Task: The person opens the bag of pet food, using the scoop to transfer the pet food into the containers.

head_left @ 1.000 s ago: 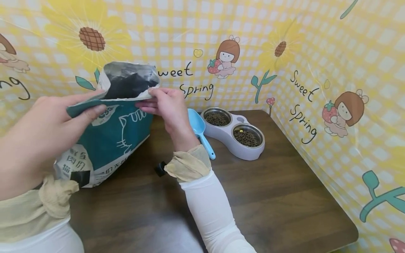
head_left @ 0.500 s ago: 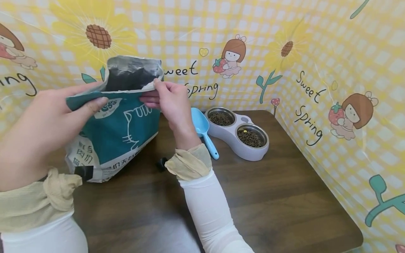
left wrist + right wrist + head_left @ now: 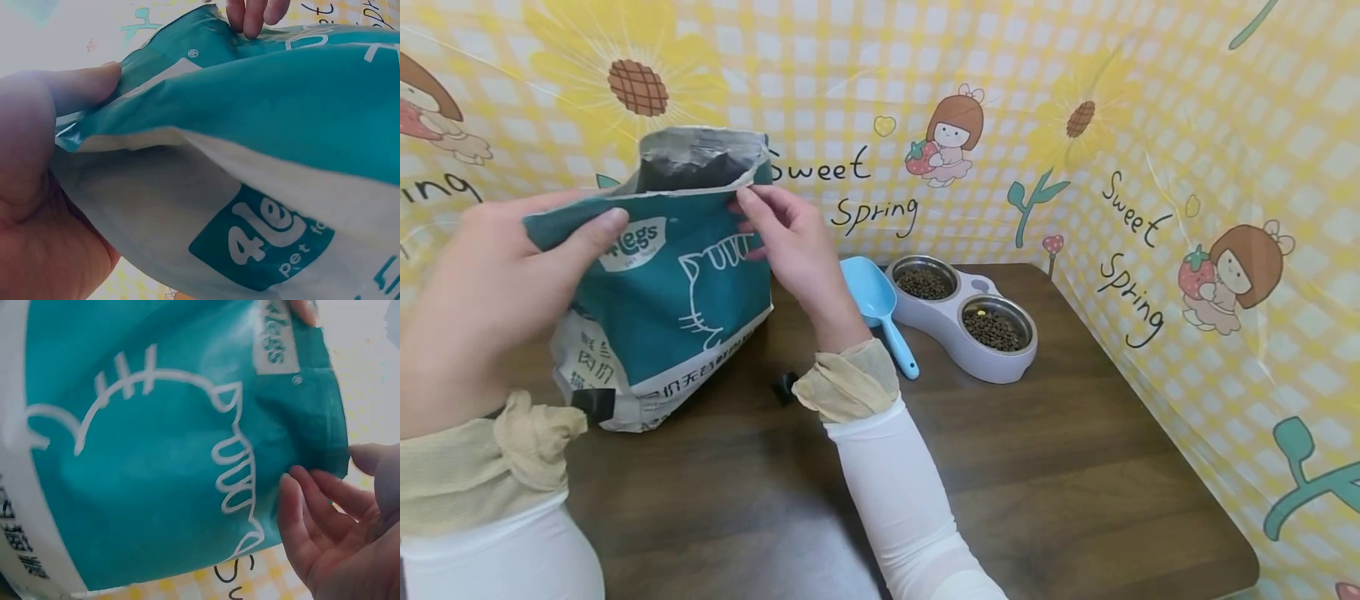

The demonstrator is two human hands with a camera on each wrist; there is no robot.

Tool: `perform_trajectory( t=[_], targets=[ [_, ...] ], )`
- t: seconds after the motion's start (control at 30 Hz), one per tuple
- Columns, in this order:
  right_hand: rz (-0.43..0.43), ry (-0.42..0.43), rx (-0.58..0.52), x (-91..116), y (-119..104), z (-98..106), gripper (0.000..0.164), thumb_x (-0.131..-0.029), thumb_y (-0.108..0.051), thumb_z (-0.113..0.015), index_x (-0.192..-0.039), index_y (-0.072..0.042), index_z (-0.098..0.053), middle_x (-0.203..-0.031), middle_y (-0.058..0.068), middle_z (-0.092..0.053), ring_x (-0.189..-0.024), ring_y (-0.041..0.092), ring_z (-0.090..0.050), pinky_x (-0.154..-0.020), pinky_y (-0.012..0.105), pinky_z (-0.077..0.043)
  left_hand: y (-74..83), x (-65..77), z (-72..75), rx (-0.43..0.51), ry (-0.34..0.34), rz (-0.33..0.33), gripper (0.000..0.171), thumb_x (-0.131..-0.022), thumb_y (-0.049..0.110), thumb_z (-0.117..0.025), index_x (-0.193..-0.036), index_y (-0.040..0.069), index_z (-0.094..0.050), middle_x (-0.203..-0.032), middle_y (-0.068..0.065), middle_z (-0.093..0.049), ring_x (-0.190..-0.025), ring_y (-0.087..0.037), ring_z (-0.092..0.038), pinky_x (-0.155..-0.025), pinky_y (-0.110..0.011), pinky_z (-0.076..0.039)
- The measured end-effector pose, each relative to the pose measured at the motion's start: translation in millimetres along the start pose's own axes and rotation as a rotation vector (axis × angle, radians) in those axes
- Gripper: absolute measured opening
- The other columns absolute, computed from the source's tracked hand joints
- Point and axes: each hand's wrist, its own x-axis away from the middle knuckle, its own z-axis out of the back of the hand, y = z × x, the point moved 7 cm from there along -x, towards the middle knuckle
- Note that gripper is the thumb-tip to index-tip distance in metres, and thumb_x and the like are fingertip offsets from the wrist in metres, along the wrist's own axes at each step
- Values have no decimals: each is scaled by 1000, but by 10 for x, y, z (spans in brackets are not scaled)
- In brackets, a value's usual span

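Feed bag point(image 3: 662, 292): the inside of its open mouth is dark, contents not discernible. Lower-left print is partly covered by the left hand point(image 3: 482, 308) and a sleeve, unreadable. Small black object point(image 3: 785, 388) on the bench point(image 3: 1037, 467) is half hidden behind the right cuff; identity unclear. Scoop point(image 3: 876, 304): bowl partly behind the right hand point(image 3: 793, 250). Left wrist view: bag cut off at the right and bottom edges, logo text truncated. Right wrist view: bag cropped at the left edge.
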Motion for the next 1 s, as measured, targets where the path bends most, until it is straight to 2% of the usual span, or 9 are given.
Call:
perform_trajectory(
  t=[0.1, 0.17, 0.3, 0.4, 0.6, 0.7, 0.83, 0.9, 1.0],
  targets=[
    [68, 1, 111, -51, 45, -19, 35, -100, -24, -57, -130, -8, -63, -125, 5, -65, -98, 10, -62, -79, 33, -62, -33, -23, 31, 1, 27, 10, 57, -98, 52, -47, -142, 16, -56, -124, -28, -65, -75, 4, -50, -72, -52, -50],
    [110, 7, 182, -63, 35, -43, 37, -99, -23, -59, -132, -9, -63, -131, 2, -60, -101, 6, -59, -83, 30, -60, -81, -51, 44, -4, 35, 18, 60, -98, 53, -46, -141, 13, -58, -122, -27, -66, -75, 4, -49, -67, -44, -50],
    [170, 34, 352, -33, -26, -134, 43, -98, -27, -59, -138, -12, -59, -146, -7, -47, -117, -2, -46, -97, 23, -51, -189, -97, 70, 50, 43, 48, 59, -97, 54, -48, -137, 12, -62, -98, 9, -73, -77, 0, -54, -59, -21, -45],
    [202, 23, 450, -9, -51, -242, 51, -99, -30, -56, -146, -12, -51, -157, -10, -33, -134, -5, -29, -112, 25, -39, -256, -115, 82, 99, 49, 71, 57, -96, 54, -49, -135, 14, -63, -86, 28, -63, -79, -1, -56, -57, -16, -44],
    [268, -89, 638, 3, -66, -421, 61, -102, -27, -46, -158, -22, -22, -162, -21, -5, -139, -12, 4, -122, 19, -6, -277, -108, 74, 248, 43, 68, 47, -96, 49, -52, -115, 10, -70, -85, 30, -68, -78, 3, -62, -55, -10, -47],
    [290, -134, 752, 2, -69, -448, 61, -103, -25, -42, -159, -26, -16, -162, -21, -2, -139, -11, 9, -122, 17, 0, -219, -94, 81, 288, 46, 57, 45, -96, 46, -55, -113, 8, -71, -76, 37, -65, -73, 6, -63, -53, -7, -48],
    [288, -170, 829, -5, -51, -456, 63, -103, -27, -43, -159, -29, -14, -162, -20, -1, -141, -8, 10, -124, 22, -1, -124, -80, 137, 225, 114, 39, 47, -96, 42, -58, -127, 9, -69, -68, 45, -55, -67, 10, -59, -51, -3, -45],
    [293, -180, 832, -4, -44, -458, 65, -102, -29, -44, -159, -30, -13, -163, -19, 0, -142, -6, 9, -124, 24, -2, -71, -58, 168, 183, 157, 26, 48, -95, 40, -60, -130, 8, -67, -72, 39, -61, -65, 12, -56, -50, -1, -44],
    [332, -162, 842, 14, -55, -438, 67, -101, -29, -48, -159, -28, -16, -165, -15, -3, -144, -3, 4, -124, 25, -6, 17, -11, 205, 81, 210, 1, 48, -94, 39, -60, -126, 5, -69, -91, 6, -79, -62, 20, -48, -50, 4, -37]
  ],
)
